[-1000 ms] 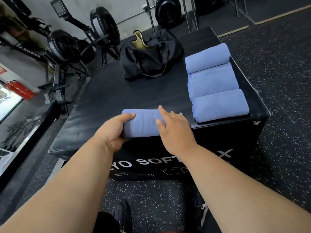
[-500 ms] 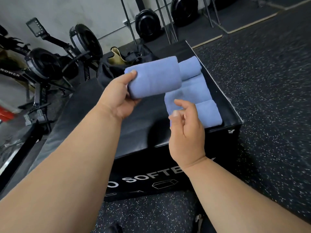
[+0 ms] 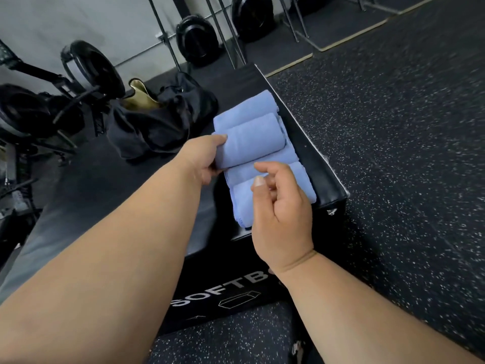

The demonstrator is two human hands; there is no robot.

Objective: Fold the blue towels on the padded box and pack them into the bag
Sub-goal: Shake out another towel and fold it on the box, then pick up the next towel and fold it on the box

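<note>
Closest to me, my right hand (image 3: 279,203) hangs free with the fingers loosely curled and nothing in them, hovering over the near end of the row of folded towels (image 3: 273,195). That grip is idle; I cannot tell whether its underside brushes the cloth.

Just past it, my left hand (image 3: 203,158) has the work: thumb on top, fingers curled under the left end of a rolled blue towel (image 3: 253,139). The roll hangs just above the row, or rests on it; I can't tell which. To my eye this is the setting-down step, and to do it well I want the roll lowered parallel to its neighbours, with the loose edge tucked underneath so it cannot spring open. The grip is at one end only, so the free end to the right may sag; I'd bring the right hand under it before letting go.

The cloth looks soft, matte and slightly fuzzy, thick enough to hold a plump tube shape. Under it the padded box (image 3: 325,177) is smooth black vinyl with a squared edge and faint sheen, a surface that probably gives a little.

Beyond and left of the grip sits the bag (image 3: 157,124), a slumped black duffel, its mouth open on a tan lining. No towel shows inside yet.
</note>
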